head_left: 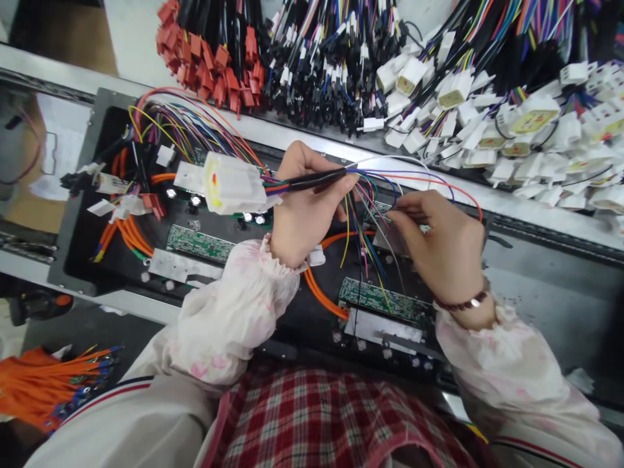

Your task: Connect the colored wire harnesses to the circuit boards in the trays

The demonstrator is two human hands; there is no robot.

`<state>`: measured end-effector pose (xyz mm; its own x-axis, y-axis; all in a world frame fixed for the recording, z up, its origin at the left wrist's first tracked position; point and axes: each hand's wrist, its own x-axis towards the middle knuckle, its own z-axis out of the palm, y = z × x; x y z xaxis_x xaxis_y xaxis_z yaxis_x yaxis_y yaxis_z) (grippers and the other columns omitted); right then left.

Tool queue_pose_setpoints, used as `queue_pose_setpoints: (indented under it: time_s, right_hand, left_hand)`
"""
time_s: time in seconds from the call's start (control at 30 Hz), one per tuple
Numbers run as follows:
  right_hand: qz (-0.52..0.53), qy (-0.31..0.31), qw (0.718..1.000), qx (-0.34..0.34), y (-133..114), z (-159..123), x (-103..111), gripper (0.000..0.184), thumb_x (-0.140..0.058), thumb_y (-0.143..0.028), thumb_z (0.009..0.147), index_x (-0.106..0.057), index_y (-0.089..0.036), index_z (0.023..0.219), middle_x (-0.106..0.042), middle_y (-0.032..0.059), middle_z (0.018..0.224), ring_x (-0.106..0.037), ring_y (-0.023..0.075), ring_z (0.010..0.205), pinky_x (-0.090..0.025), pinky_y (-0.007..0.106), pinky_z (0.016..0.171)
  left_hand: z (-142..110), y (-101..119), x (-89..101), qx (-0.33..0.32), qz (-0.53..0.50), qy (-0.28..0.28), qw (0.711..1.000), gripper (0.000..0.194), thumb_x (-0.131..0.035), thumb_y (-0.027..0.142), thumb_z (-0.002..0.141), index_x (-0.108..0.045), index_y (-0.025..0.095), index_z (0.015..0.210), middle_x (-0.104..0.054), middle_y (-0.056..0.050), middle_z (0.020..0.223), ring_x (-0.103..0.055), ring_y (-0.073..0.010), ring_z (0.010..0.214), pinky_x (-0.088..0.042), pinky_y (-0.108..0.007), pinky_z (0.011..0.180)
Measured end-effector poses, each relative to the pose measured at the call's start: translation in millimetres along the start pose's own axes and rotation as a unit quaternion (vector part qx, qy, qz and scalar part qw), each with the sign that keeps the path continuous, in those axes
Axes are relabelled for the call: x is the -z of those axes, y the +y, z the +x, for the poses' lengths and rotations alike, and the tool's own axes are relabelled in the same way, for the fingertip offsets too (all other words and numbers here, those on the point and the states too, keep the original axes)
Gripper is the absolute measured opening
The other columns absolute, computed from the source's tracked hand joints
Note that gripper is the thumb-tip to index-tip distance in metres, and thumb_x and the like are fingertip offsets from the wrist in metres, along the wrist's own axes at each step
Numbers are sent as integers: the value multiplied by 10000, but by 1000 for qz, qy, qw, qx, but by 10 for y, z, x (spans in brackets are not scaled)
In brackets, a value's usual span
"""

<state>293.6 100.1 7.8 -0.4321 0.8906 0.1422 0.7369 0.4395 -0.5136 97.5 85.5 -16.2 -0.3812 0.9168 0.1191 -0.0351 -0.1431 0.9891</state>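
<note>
My left hand [312, 195] is closed around the black sleeve of a wiring harness [316, 179]. The harness's large white connector [234, 183] sticks out to the left, its yellow face turned left. From the sleeve's right end, loose coloured wires fan out and hang down. My right hand [433, 227] pinches at these wires with thumb and forefinger, seemingly on a blue one. Both hands are above a long black housing [82, 214] that holds green circuit boards [199, 244], silver metal plates and orange cables [322, 292].
Behind the housing lie bundles of harnesses with red connectors [219, 65], black connectors [326, 84] and white connectors [531, 123]. More wires with small connectors [127, 205] rest in the housing's left end. Orange cables with blue ends [53, 383] lie at lower left.
</note>
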Motion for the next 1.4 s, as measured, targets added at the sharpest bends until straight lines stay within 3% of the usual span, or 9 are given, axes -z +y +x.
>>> queue_pose_setpoints:
  time_s: [0.17, 0.27, 0.33, 0.57, 0.77, 1.03, 1.27, 1.4]
  right_hand:
    - [-56, -42, 996, 52, -33, -168, 175, 136, -591, -301, 957, -655, -202, 888, -658, 60, 856, -636, 218, 841, -499, 359, 750]
    - [-29, 54, 998, 27, -73, -114, 193, 98, -584, -250, 960, -663, -220, 913, -697, 44, 876, -665, 194, 842, -514, 338, 766]
    - [-14, 85, 996, 9, -72, -21, 147, 76, -599, -239, 947, -672, -226, 927, -721, 40, 892, -686, 191, 842, -521, 335, 768]
    - [-6, 35, 999, -19, 76, 118, -87, 43, -628, -221, 896, -670, -213, 887, -741, 25, 838, -713, 196, 793, -489, 308, 688]
    - [1, 28, 999, -26, 84, 103, -108, 39, -624, -212, 880, -658, -202, 865, -728, 30, 800, -698, 184, 743, -498, 300, 677]
    - [23, 21, 999, -33, 118, 115, -120, 33, -651, -223, 881, -673, -198, 884, -734, 34, 811, -705, 192, 749, -518, 314, 684]
    - [-23, 12, 999, -28, -13, 59, 21, 83, -601, -244, 950, -681, -220, 945, -727, 69, 894, -683, 222, 851, -509, 362, 747]
    - [-41, -47, 998, 11, -36, -125, 196, 160, -577, -308, 957, -656, -226, 845, -642, 86, 857, -616, 233, 818, -482, 374, 709]
  left_hand:
    - [-2, -15, 3, 13, -2, -12, 1000, 378, -788, 191, 847, -413, 241, 839, -657, 61, 727, -669, -100, 501, -467, -172, 339]
    - [-1, -28, -1, 6, -3, -15, 1000, 367, -773, 220, 862, -407, 243, 877, -666, 40, 777, -741, -145, 647, -505, -173, 378]
    - [-1, -20, -7, 13, -2, -16, 1000, 369, -772, 235, 865, -404, 246, 886, -655, 42, 766, -749, -157, 663, -527, -183, 392]
    - [-16, 60, -18, 20, 52, 26, 998, 371, -816, 198, 817, -447, 240, 820, -571, 62, 695, -676, -123, 551, -520, -180, 355]
    - [-25, 7, -24, 50, 30, 2, 998, 387, -788, 286, 853, -405, 243, 825, -645, 44, 691, -686, -134, 525, -480, -186, 336]
    - [-17, 21, -58, 74, -12, 22, 997, 364, -792, 189, 795, -432, 245, 800, -683, 39, 663, -659, -137, 476, -504, -212, 318]
    - [0, 68, -73, 75, -9, 35, 997, 361, -798, 138, 754, -454, 247, 765, -692, 51, 653, -649, -132, 474, -509, -206, 317]
    - [-1, 19, -77, 62, -9, 30, 998, 362, -811, 184, 759, -459, 263, 786, -695, 35, 677, -696, -163, 548, -521, -220, 329]
